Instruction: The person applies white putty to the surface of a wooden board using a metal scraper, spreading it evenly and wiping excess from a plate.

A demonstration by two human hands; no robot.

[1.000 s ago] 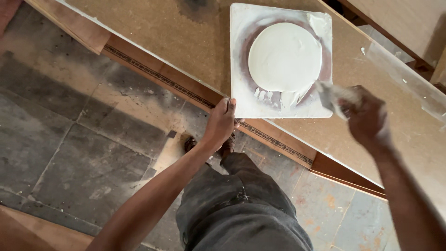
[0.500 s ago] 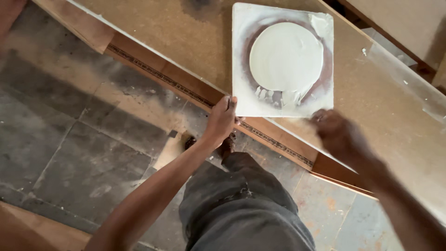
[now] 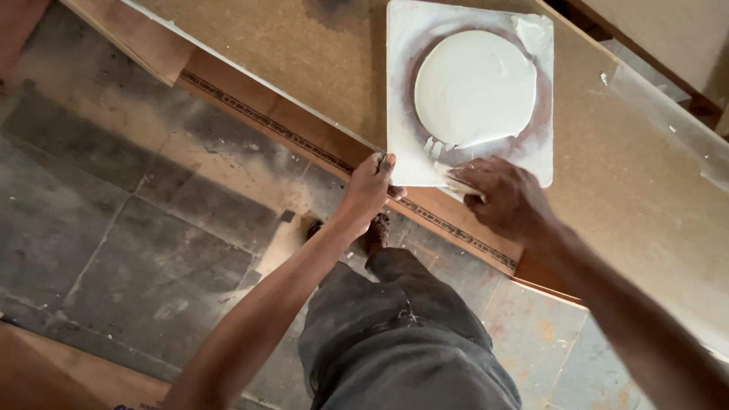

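Note:
A square white board [image 3: 402, 91] lies on a brown wooden worktop [image 3: 304, 68]. A round white disc of paste or plaster [image 3: 474, 87] sits in its middle, ringed by a dark stain. My left hand [image 3: 370, 186] grips the board's near-left corner at the worktop's edge. My right hand [image 3: 503, 197] rests on the board's near edge, fingers closed on a small pale scraper-like piece [image 3: 458, 184] smeared white. Most of that piece is hidden under my fingers.
The worktop's front edge [image 3: 288, 125] runs diagonally with a patterned strip. Below it is a dark tiled floor [image 3: 152, 228], my grey trousers [image 3: 395, 349] and a foot. A clear plastic sheet [image 3: 668, 129] lies at the right of the worktop.
My right hand has swung from the worktop right of the board to the board's near edge. My left hand has stayed on the board's corner.

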